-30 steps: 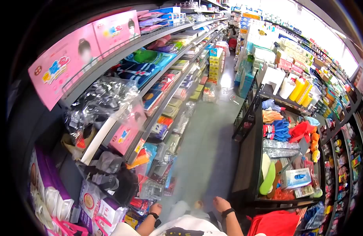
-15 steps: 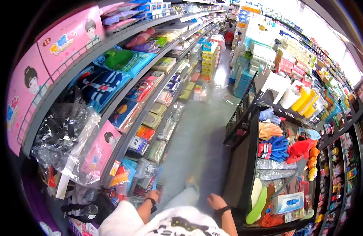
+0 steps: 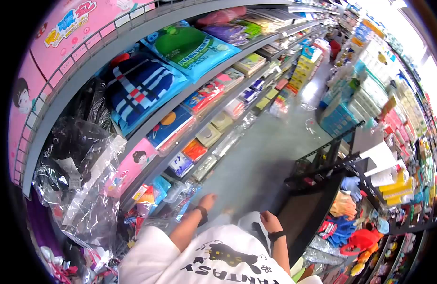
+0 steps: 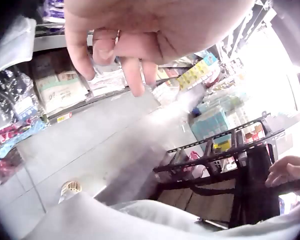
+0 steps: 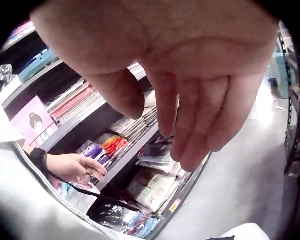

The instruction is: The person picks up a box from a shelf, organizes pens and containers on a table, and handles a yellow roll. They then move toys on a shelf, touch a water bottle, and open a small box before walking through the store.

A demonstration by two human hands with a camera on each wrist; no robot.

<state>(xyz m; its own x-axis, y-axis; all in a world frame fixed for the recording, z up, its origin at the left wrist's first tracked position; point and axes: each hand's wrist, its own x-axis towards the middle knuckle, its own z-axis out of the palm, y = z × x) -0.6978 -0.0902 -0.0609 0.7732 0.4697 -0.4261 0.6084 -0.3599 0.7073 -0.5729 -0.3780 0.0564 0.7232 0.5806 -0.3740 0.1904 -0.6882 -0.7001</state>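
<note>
My left hand (image 3: 208, 202) hangs beside the lower left shelves, holding nothing. In the left wrist view the palm and loosely bent fingers of that hand (image 4: 140, 30) show above the floor. My right hand (image 3: 270, 221) hangs near the dark side of the bin on the right, its fingers relaxed (image 5: 195, 115) and nothing in them. Closest to the left hand are clear plastic packets (image 3: 178, 196) on the bottom shelf. Higher on the left lie a blue plaid pack (image 3: 140, 90) and a blue-green pouch (image 3: 192, 49).
A grey aisle floor (image 3: 256, 161) runs forward between the shelves and a dark bin (image 3: 294, 208) of gloves (image 3: 341, 229). Crumpled clear plastic wrap (image 3: 81, 180) bulges from the left shelf. Yellow boxes (image 3: 301, 68) stand farther along. A black rack (image 3: 322, 165) juts in at right.
The view has moved forward and turned left, so the left shelves look nearer and the glove bin has shifted down and right. Both hands swing along, still empty.
</note>
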